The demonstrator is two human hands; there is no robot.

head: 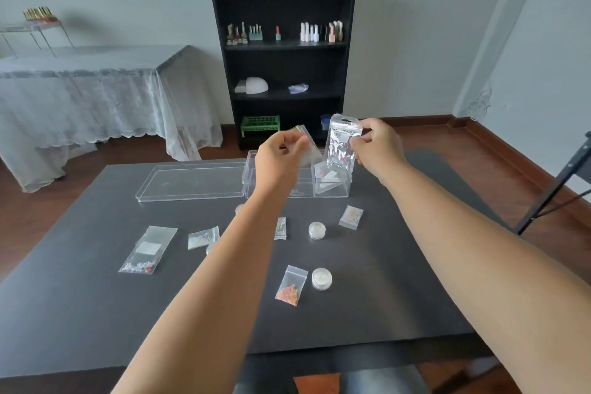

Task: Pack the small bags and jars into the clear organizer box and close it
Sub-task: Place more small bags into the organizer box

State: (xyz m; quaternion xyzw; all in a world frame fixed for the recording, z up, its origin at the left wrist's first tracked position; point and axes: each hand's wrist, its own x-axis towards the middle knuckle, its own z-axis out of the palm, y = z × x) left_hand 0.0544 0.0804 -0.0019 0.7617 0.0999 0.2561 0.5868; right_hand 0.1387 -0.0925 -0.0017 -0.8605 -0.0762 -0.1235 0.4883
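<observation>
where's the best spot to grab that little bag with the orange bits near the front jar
Take the bag with orange bits by its empty upper end, near the zip strip, coming from above. It lies flat on the dark table with the contents bunched at the lower end, so the top is thin, easy to pinch, and probably lifts without spilling weight sideways. The round jar sits close on its right, so approach from the left.

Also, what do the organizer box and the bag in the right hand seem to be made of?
The organizer box looks like rigid clear plastic, perhaps acrylic: the dark table shows through its straight, glossy walls. The bag in the right hand looks like thin, shiny plastic film: it is crinkled, with bright glare and a hang hole at the top.
</observation>
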